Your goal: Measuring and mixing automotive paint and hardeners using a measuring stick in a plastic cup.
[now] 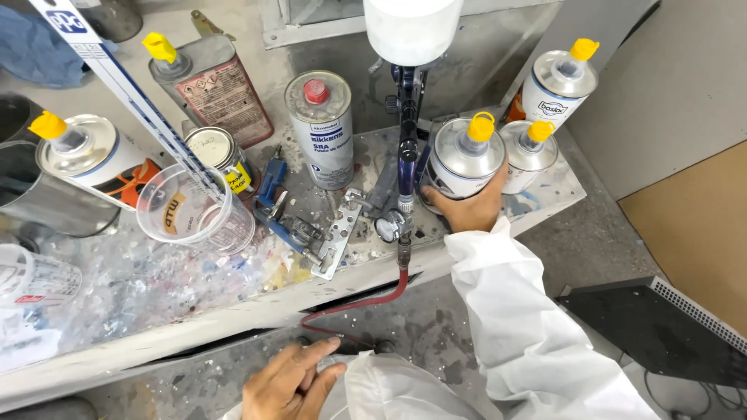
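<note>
two hands show, both in white sleeves. the right hand point(467, 208) is wrapped around a can point(465, 159) with a yellow cap, standing upright on the bench point(156, 280); fingers curl round its left side and the palm presses its lower front, so the hand is clamped on the can, which sits above and partly inside the grasp, its top and cap clear of the fingers. the left hand point(289, 383) is low, below the bench edge, fingers loosely bent with the forefinger stretched toward a small pale thing at the sleeve cuff; whether it grips that thing i cannot tell.

just right of the held can, touching or nearly so, stands a second can point(529, 152) with a yellow cap, and a third can point(559, 82) sits further back on the right. just left of the held can a spray gun point(406, 140) hangs upright, its white cup point(412, 27) on top, a gauge point(387, 227) at its foot, and a red hose point(366, 299) running down from it. further left are a red-capped tin point(320, 128), a blue tool point(272, 187), a clear mixing cup point(194, 210) with a stick point(132, 97) leaning in it, and another yellow-capped can lying on its side point(93, 159). the bench is spattered with paint.
</note>
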